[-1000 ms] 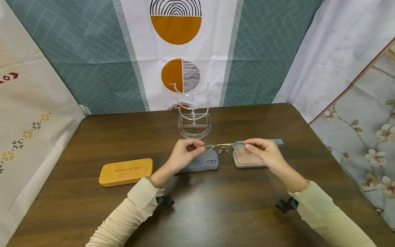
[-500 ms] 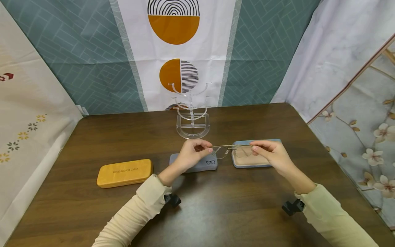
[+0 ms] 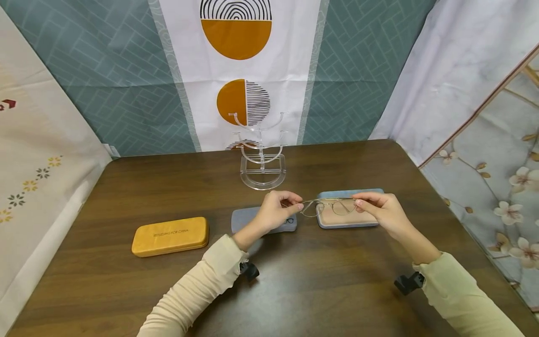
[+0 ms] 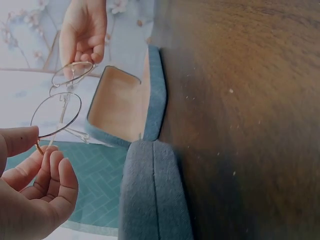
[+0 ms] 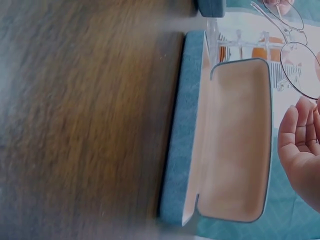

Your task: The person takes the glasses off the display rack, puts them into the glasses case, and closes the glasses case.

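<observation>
Both hands hold a pair of thin gold-rimmed eyeglasses (image 3: 329, 200) up above the table, one hand at each end. My left hand (image 3: 275, 211) pinches one end between thumb and fingers, seen closely in the left wrist view. At the other end, the right hand (image 3: 386, 214) pinches the frame. Behind and below the glasses lies an open blue glasses case (image 3: 350, 193) with a beige lining; its inside (image 5: 235, 140) holds nothing in the right wrist view. A closed grey-blue glasses case (image 3: 244, 219) sits under the left hand, which partly hides it.
A yellow glasses case (image 3: 170, 236) lies closed at the left of the wooden table (image 3: 320, 290). Toward the back stands a clear tiered display rack (image 3: 263, 182) with curved arms. Patterned cloths (image 3: 353, 70) hang behind and at both sides.
Both hands have moved to the right with the eyeglasses, from between the two blue cases to in front of the open one. The cases and rack stay put.
</observation>
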{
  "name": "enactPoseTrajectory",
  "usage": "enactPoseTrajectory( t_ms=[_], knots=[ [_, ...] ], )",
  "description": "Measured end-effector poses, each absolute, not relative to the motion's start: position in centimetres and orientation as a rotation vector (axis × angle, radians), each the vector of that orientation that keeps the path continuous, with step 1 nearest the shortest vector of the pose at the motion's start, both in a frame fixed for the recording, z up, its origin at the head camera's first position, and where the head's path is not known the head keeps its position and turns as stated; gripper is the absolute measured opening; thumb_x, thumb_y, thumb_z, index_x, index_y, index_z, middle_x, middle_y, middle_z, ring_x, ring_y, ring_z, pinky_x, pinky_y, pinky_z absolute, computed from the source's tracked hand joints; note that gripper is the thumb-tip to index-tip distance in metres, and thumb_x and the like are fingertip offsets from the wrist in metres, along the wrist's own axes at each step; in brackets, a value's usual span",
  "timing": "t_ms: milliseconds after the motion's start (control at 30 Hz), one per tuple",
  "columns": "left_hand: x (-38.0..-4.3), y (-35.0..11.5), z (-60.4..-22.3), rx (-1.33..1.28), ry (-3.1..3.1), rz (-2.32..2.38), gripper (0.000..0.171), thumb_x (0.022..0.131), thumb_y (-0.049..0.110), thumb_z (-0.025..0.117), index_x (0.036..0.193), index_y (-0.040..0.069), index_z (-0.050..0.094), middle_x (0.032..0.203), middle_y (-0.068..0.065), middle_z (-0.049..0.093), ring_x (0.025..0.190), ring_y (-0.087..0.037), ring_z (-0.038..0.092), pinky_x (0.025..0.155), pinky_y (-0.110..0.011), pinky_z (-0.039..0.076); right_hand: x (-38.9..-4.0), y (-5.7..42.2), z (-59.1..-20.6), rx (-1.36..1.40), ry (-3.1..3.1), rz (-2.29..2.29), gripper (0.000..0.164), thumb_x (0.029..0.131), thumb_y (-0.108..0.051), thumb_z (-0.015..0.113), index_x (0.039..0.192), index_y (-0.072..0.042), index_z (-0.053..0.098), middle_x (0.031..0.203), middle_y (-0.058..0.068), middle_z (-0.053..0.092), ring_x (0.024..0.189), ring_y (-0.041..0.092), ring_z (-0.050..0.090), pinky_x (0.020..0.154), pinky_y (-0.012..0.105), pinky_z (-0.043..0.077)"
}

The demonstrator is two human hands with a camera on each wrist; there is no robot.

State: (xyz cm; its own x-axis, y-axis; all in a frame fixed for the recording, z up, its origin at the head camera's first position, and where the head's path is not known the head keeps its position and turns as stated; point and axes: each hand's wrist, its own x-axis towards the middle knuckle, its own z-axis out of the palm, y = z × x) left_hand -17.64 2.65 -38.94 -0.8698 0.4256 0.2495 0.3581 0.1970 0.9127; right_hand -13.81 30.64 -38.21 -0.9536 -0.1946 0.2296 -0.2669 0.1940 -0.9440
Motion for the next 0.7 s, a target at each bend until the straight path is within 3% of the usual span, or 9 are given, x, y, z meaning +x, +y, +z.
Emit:
enactPoseTrajectory(
  t_ms=[200, 500, 700],
  knots=[
    [-17.6, 3.4, -39.2, 0.797, 2.425, 1.706, 0.014, 0.080, 0.002, 0.067, 0.091, -0.007, 0.067, 0.073, -0.009, 0.063, 0.065, -0.013, 0.056, 0.062, -0.022, 0.048, -13.9, 31.4, -38.6, 0.433, -2.393, 1.877, 0.024, 0.089, 0.001, 0.055, 0.103, 0.019, 0.057, 0.081, -0.006, 0.066, 0.072, 0.007, 0.061, 0.066, 0.019, 0.050],
    [-18.1, 4.6, -39.9, 0.805, 2.500, 1.583, 0.013, 0.081, 0.003, 0.066, 0.090, -0.006, 0.068, 0.072, -0.008, 0.063, 0.060, -0.007, 0.052, 0.055, -0.016, 0.043, -14.1, 32.3, -39.2, 0.358, -2.437, 1.836, 0.026, 0.089, 0.000, 0.056, 0.103, 0.021, 0.055, 0.081, -0.004, 0.067, 0.071, 0.005, 0.061, 0.065, 0.018, 0.050],
    [-18.4, 5.4, -40.1, 0.786, 2.546, 1.539, 0.012, 0.080, 0.004, 0.068, 0.088, -0.005, 0.069, 0.073, -0.008, 0.066, 0.060, -0.008, 0.056, 0.055, -0.015, 0.044, -14.2, 32.9, -39.6, 0.318, -2.478, 1.814, 0.024, 0.088, -0.001, 0.057, 0.102, 0.018, 0.058, 0.081, -0.002, 0.067, 0.071, 0.006, 0.062, 0.064, 0.019, 0.051]
  ],
)
